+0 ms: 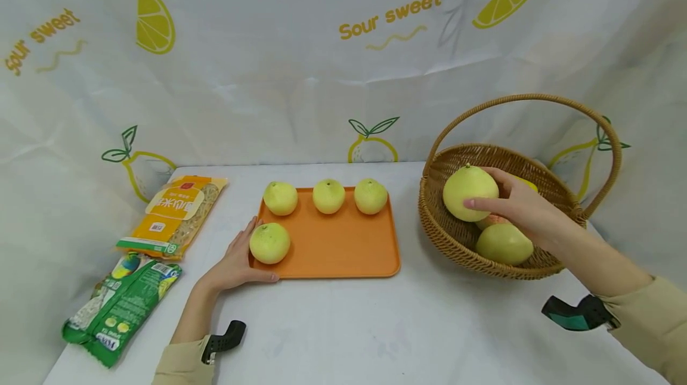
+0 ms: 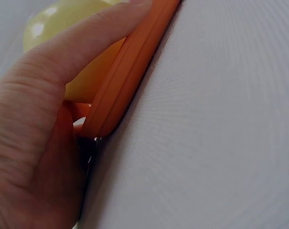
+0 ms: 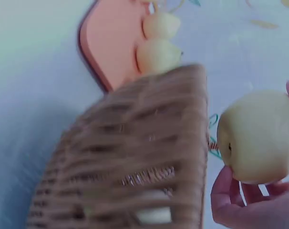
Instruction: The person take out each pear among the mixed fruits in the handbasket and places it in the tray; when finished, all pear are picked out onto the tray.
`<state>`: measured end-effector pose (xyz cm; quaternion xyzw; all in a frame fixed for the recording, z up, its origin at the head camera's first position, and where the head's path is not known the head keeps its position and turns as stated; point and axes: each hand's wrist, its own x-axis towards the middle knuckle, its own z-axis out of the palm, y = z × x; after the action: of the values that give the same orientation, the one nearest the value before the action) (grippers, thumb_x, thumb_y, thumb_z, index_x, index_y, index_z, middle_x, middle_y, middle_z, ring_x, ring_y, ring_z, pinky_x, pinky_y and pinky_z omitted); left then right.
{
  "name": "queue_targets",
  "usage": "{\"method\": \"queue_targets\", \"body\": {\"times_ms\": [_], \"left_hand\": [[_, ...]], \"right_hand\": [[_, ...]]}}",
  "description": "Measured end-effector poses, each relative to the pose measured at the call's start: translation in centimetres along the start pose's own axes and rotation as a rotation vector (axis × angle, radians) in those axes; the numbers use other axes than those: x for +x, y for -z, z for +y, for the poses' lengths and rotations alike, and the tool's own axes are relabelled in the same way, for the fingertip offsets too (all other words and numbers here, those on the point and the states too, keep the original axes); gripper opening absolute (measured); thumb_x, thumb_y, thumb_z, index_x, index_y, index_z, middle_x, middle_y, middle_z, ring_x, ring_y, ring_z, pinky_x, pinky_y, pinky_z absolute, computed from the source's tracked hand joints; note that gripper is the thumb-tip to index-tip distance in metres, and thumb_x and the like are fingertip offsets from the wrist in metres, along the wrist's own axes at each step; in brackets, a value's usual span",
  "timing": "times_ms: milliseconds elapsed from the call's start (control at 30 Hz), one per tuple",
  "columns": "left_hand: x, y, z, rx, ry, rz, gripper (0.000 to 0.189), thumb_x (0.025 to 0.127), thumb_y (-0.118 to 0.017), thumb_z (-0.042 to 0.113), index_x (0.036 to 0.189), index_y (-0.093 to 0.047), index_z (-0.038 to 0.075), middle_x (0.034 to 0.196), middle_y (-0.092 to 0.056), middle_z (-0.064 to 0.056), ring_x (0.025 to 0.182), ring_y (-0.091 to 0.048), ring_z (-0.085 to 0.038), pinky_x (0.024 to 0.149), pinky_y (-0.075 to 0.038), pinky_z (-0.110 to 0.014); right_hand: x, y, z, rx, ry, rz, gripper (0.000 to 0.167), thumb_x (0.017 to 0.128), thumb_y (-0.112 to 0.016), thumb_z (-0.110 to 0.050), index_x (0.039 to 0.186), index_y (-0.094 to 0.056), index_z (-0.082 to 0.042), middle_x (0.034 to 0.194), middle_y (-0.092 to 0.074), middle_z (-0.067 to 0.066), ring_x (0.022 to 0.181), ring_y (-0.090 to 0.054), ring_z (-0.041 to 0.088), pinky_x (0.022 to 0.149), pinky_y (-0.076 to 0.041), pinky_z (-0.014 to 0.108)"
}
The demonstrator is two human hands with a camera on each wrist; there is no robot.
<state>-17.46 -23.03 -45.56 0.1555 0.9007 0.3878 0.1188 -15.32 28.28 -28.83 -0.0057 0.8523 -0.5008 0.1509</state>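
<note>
My right hand (image 1: 517, 203) holds a pale yellow-green round fruit, a pomelo by its look (image 1: 463, 191), over the wicker basket (image 1: 445, 242). In the right wrist view, fingers curl round this pomelo (image 3: 259, 136) beyond the basket's rim. My left hand (image 1: 233, 263) rests at the near left corner of an orange tray (image 1: 343, 248), its thumb straight along the front rim. Another pomelo (image 1: 270, 243) sits on the tray beside that hand. Three more pomelos, one of them in the middle (image 1: 328, 196), line the tray's far edge.
Inside the basket lie a greenish fruit (image 1: 504, 245), a reddish fruit partly hidden and something yellow. Its tall handle (image 1: 528, 98) arches overhead. At the left are a yellow food packet (image 1: 174, 212) and a green packet (image 1: 123, 304). A printed white cloth hangs behind.
</note>
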Motion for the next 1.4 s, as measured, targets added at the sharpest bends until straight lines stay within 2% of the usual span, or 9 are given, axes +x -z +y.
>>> {"method": "queue_targets", "body": {"times_ms": [133,433,567,700,967,1167,1400], "left_hand": [[0.1,0.0,0.0,-0.006,0.007,-0.005,0.130,0.065,-0.087,0.050,0.157,-0.006,0.005,0.163,0.005,-0.014,0.146,0.006,-0.042,0.113,0.001,-0.062],[0.0,0.0,0.3,-0.013,-0.004,0.001,0.130,0.065,-0.089,0.047,0.156,-0.008,0.004,0.163,0.004,-0.015,0.146,0.005,-0.041,0.113,0.000,-0.060],[0.0,0.0,0.2,-0.013,0.002,0.002,0.130,0.065,-0.089,0.047,0.157,-0.007,0.004,0.163,0.004,-0.015,0.146,0.004,-0.042,0.113,0.000,-0.061],[0.0,0.0,0.0,-0.009,0.006,0.005,0.131,0.064,-0.088,0.048,0.157,-0.007,0.005,0.163,0.005,-0.014,0.146,0.004,-0.042,0.113,-0.001,-0.060],[0.1,-0.1,-0.2,-0.013,0.021,0.005,0.131,0.064,-0.088,0.050,0.157,-0.006,0.008,0.163,0.005,-0.012,0.145,0.005,-0.042,0.113,-0.001,-0.061],[0.0,-0.1,0.0,-0.019,0.041,0.006,0.131,0.064,-0.088,0.050,0.157,-0.007,0.008,0.163,0.005,-0.012,0.145,0.005,-0.043,0.112,-0.002,-0.063],[-0.1,0.0,0.4,-0.035,0.056,0.003,0.131,0.064,-0.088,0.049,0.158,-0.006,0.010,0.163,0.005,-0.010,0.145,0.005,-0.044,0.111,-0.002,-0.065]], "right_hand": [[-0.2,-1.0,0.0,0.119,0.019,-0.008,0.076,0.095,-0.063,-0.024,0.153,-0.017,-0.007,0.123,-0.049,0.005,0.100,-0.055,0.012,0.080,-0.049,0.028],[-0.4,-2.9,-0.6,0.253,0.061,-0.027,0.074,0.095,-0.064,-0.016,0.151,-0.018,-0.003,0.135,-0.039,0.011,0.112,-0.049,0.013,0.089,-0.046,0.019],[-0.3,-3.9,-1.3,0.302,0.066,-0.008,0.077,0.094,-0.066,-0.015,0.152,-0.017,-0.005,0.138,-0.037,0.011,0.116,-0.046,0.017,0.090,-0.046,0.018],[-0.2,-5.1,-2.0,0.346,0.044,0.007,0.079,0.092,-0.069,-0.016,0.153,-0.019,-0.012,0.141,-0.034,0.011,0.122,-0.041,0.020,0.092,-0.044,0.018],[-0.4,-7.5,-3.1,0.319,0.109,-0.050,0.076,0.090,-0.070,-0.017,0.152,-0.026,-0.016,0.147,-0.026,0.009,0.122,-0.042,0.022,0.092,-0.044,0.020],[-0.1,-8.9,-3.3,0.275,0.127,-0.076,0.075,0.087,-0.075,-0.020,0.149,-0.033,-0.022,0.146,-0.036,0.007,0.122,-0.045,0.024,0.092,-0.045,0.022],[0.3,-10.4,-3.0,0.209,0.107,-0.109,0.077,0.083,-0.079,-0.025,0.147,-0.036,-0.023,0.140,-0.046,0.007,0.119,-0.049,0.027,0.100,-0.039,0.038]]}}
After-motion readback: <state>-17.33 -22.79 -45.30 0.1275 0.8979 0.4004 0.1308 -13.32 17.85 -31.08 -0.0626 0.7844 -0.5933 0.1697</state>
